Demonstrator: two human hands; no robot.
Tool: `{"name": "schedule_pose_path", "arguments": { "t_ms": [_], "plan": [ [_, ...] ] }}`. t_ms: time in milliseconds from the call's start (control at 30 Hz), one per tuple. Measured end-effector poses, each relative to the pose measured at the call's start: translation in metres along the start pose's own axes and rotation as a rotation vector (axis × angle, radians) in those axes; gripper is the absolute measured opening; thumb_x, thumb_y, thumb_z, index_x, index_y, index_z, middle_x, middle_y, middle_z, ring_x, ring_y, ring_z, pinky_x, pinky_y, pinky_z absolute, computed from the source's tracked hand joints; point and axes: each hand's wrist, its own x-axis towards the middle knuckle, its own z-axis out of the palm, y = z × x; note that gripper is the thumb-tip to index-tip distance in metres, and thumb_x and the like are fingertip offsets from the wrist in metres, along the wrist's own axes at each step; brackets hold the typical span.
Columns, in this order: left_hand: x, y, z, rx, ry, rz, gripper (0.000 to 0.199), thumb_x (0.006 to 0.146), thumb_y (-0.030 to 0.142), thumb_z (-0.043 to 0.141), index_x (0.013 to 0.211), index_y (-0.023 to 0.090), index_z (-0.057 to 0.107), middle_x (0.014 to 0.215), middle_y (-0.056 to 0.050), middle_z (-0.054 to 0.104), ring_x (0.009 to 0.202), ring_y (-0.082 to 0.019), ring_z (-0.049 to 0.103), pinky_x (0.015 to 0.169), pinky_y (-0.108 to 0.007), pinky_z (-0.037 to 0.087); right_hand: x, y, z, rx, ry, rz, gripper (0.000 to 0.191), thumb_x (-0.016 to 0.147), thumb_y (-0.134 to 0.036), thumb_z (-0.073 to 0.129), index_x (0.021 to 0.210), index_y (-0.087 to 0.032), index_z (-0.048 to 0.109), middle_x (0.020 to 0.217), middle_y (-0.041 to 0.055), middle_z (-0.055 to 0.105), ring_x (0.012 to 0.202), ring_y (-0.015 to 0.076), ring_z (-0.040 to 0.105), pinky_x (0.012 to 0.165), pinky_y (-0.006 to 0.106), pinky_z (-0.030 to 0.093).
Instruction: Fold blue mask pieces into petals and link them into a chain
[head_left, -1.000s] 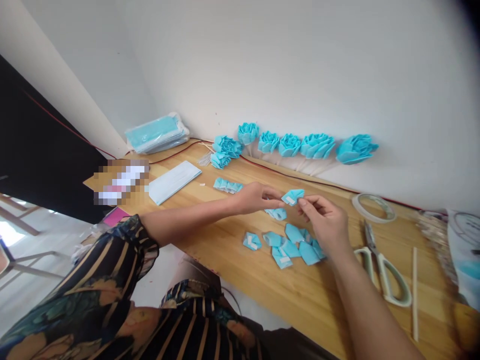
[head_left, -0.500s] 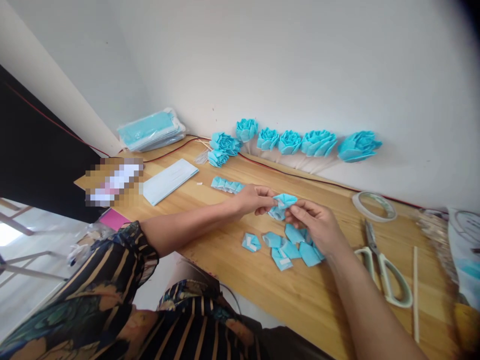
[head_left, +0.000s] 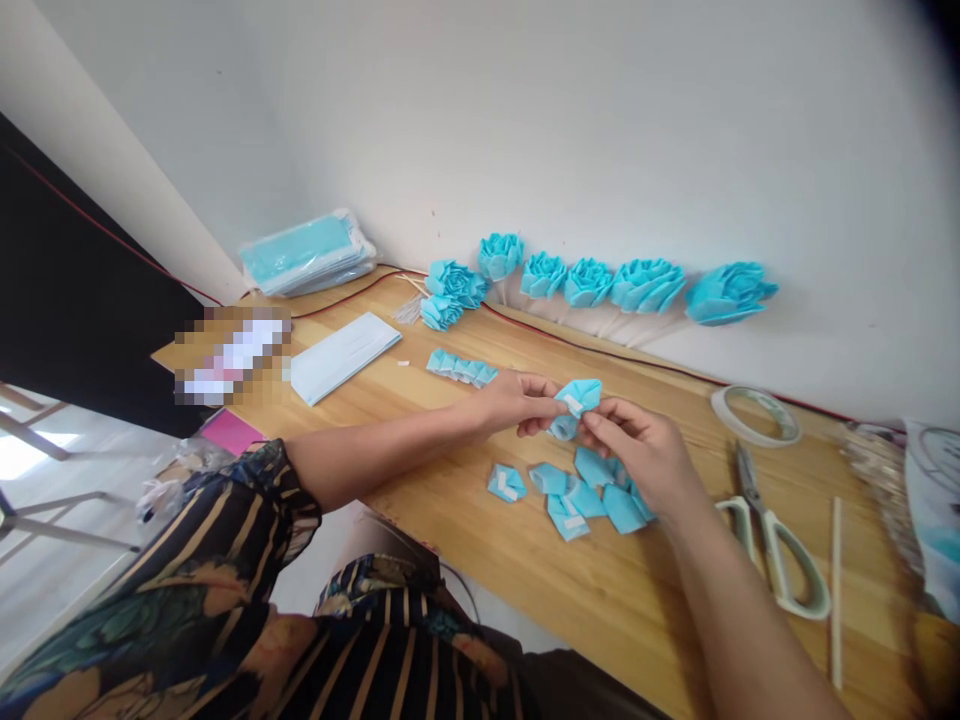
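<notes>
My left hand (head_left: pixel 525 402) pinches the left side of a small folded blue piece (head_left: pixel 583 392) with a white strip on it. The fingers of my right hand (head_left: pixel 630 432) are closed on the piece's right side. Just beneath it, another blue piece (head_left: pixel 562 428) shows partly between the hands. Several folded blue pieces (head_left: pixel 589 495) lie below my hands, and one with a white strip (head_left: pixel 506 483) sits apart to their left. A row of overlapped blue pieces (head_left: pixel 459 367) rests beyond my left wrist.
Blue flowers (head_left: pixel 646 286) on sticks lean along the wall. Scissors (head_left: pixel 765 530), a tape roll (head_left: pixel 756 416) and a thin stick (head_left: pixel 836 590) lie at the right. At the left are a pale folded sheet (head_left: pixel 345 358) and a plastic-wrapped blue stack (head_left: pixel 307 252).
The held blue piece has been tilted up, so its white strip now shows more clearly between my fingers. The whole view has shifted slightly.
</notes>
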Motion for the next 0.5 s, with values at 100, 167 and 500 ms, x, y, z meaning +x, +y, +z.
{"name": "schedule_pose_path", "arguments": {
  "t_ms": [100,167,500],
  "plan": [
    [0.0002,-0.0005,-0.0002,0.009,-0.006,0.017,0.033,0.072,0.041,0.075,0.079,0.012,0.060,0.058,0.004,0.058,0.046,-0.005,0.049,0.043,-0.019,0.036,0.0004,0.0027,0.0000,0.014,0.040,-0.017,0.029,0.077,-0.049,0.070,0.072,-0.021,0.065,0.057,-0.0010,0.059,0.049,0.0114,0.047,0.045,0.024,0.038],
    [0.0003,-0.0004,-0.0002,0.012,0.007,0.023,0.035,0.072,0.042,0.075,0.084,0.012,0.061,0.059,0.004,0.058,0.047,-0.005,0.049,0.044,-0.019,0.036,0.0008,0.0053,-0.0005,0.023,0.053,-0.021,0.028,0.077,-0.048,0.070,0.072,-0.021,0.064,0.055,-0.0020,0.057,0.049,0.0109,0.045,0.045,0.024,0.036],
    [-0.0019,0.0034,0.0025,0.027,0.002,0.008,0.028,0.075,0.036,0.073,0.079,0.012,0.058,0.057,0.005,0.056,0.045,-0.004,0.047,0.042,-0.018,0.035,0.0002,0.0042,0.0016,0.001,0.034,-0.021,0.027,0.078,-0.046,0.069,0.069,-0.021,0.065,0.058,-0.0005,0.060,0.050,0.0110,0.047,0.046,0.024,0.037]
  ]
}}
